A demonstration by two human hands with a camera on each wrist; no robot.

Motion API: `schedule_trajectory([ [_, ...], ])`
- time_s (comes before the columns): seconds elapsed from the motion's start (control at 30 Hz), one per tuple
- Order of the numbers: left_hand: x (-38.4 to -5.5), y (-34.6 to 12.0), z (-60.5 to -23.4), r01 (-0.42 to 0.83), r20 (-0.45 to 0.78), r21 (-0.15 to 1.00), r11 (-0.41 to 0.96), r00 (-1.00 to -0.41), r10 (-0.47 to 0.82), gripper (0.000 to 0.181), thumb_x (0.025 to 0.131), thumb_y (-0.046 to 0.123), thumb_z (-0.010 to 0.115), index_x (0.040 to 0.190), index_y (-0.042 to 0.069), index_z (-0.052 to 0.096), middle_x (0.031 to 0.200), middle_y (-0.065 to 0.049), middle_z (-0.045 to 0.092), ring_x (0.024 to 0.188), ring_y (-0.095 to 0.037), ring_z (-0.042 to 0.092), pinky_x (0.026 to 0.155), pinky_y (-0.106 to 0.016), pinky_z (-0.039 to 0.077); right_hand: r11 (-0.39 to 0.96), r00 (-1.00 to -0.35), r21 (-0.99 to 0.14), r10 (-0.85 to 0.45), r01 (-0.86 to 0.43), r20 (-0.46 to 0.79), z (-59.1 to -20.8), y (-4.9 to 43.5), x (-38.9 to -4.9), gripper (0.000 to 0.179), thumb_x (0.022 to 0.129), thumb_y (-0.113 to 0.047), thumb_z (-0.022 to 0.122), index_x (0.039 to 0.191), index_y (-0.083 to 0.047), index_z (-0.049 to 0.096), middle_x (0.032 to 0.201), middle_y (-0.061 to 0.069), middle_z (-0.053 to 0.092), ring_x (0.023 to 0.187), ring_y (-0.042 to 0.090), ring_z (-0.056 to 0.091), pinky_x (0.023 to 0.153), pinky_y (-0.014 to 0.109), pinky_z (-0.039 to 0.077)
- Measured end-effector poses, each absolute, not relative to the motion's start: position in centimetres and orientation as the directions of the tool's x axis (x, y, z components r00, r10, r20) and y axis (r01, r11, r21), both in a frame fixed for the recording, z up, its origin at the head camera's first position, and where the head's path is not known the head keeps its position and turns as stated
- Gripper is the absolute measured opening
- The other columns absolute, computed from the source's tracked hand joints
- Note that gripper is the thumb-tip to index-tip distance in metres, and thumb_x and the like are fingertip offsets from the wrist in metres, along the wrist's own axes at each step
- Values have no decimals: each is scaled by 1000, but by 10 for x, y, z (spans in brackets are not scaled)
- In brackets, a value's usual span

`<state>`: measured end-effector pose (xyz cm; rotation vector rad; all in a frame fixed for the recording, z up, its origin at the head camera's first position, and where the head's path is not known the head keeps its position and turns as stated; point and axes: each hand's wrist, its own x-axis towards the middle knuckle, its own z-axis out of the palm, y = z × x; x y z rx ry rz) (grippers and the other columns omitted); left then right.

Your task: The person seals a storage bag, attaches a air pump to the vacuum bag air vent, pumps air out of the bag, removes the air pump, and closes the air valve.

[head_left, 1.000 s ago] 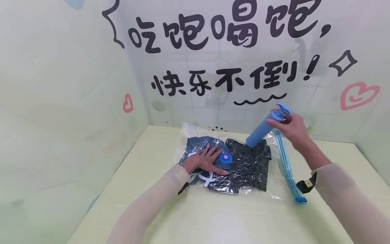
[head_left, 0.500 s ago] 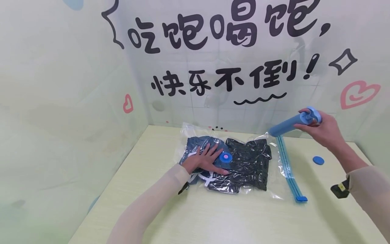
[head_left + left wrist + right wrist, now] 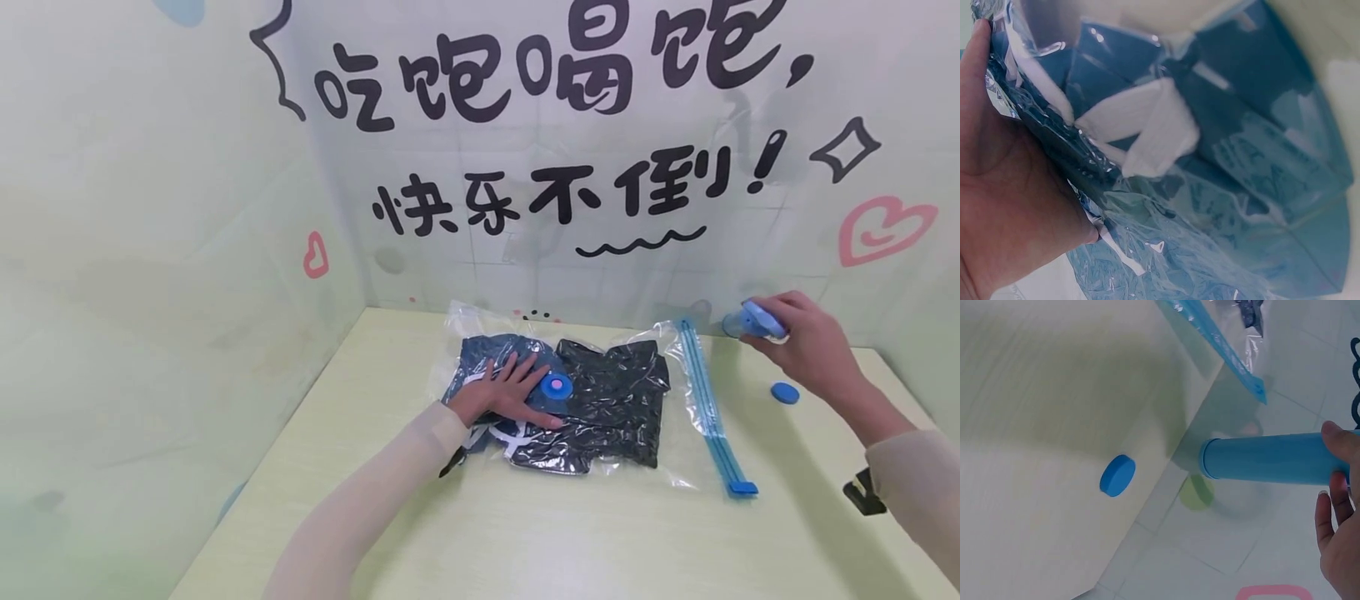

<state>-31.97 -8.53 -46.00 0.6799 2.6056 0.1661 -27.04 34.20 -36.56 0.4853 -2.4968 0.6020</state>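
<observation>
A clear vacuum storage bag (image 3: 678, 467) with dark folded clothes (image 3: 615, 400) inside lies flat and wrinkled in the head view. My left hand (image 3: 508, 402) rests on its left half, fingers spread, just left of the round blue valve (image 3: 557, 385) with its pink centre. In the left wrist view, blue and white fabric (image 3: 1160, 131) shows through the plastic. At the back right, my right hand (image 3: 813, 346) grips a blue hand pump (image 3: 1266, 457) by its handle end. The right wrist view shows the pump's free end apart from the bag.
A round blue cap (image 3: 785, 393) lies on the pale table (image 3: 525, 542), right of the bag. The bag's teal zip strip (image 3: 708, 400) ends in a blue slider (image 3: 743, 489). A wall with printed lettering (image 3: 562, 196) stands behind the table.
My right hand has carried the pump from above the bag's right part to the right, beyond the zip strip, then lowered it. The left hand has stayed in place on the bag.
</observation>
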Motion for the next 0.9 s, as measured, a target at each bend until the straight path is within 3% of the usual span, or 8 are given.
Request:
schedule_trajectory([
  [0.1, -319, -85, -458, 444, -392, 215, 870, -777, 493, 112, 82, 83, 56, 164, 34, -2, 168, 6, -16, 149, -23, -23, 114, -57, -15, 835, -761, -220, -309, -504, 570, -373, 347, -267, 58, 66, 10, 91, 119, 6, 68, 104, 23, 59, 86, 45, 62, 72, 64, 53],
  [0.33, -311, -86, -444, 447, -384, 237, 862, -772, 506, 114, 79, 85, 56, 165, 32, 4, 169, 3, -10, 151, -25, -17, 115, -58, -11, 794, -675, -69, -464, -604, 574, -388, 355, -265, 60, 57, 6, 96, 112, 2, 72, 102, 18, 61, 80, 39, 66, 62, 57, 57],
  [0.53, -310, -86, -442, 445, -390, 239, 863, -770, 505, 112, 81, 84, 56, 165, 32, 3, 169, 3, -11, 151, -26, -18, 115, -58, -11, 704, -582, 73, -637, -707, 506, -402, 360, -261, 70, 45, 10, 97, 110, -3, 73, 105, 21, 64, 83, 44, 66, 63, 58, 57],
  [0.73, -311, -86, -445, 442, -392, 231, 867, -773, 499, 112, 81, 84, 55, 165, 33, 3, 169, 4, -10, 151, -24, -18, 115, -59, -11, 623, -527, 166, -752, -764, 396, -422, 366, -255, 68, 47, 16, 87, 109, -9, 74, 112, 18, 59, 77, 35, 60, 61, 51, 56],
  [0.9, -316, -86, -452, 443, -387, 242, 863, -772, 505, 113, 80, 84, 56, 165, 33, 1, 169, 5, -13, 150, -24, -21, 114, -59, -14, 597, -528, 196, -790, -778, 313, -434, 369, -248, 67, 51, 11, 88, 111, -14, 74, 117, 18, 57, 83, 36, 60, 64, 50, 55],
])
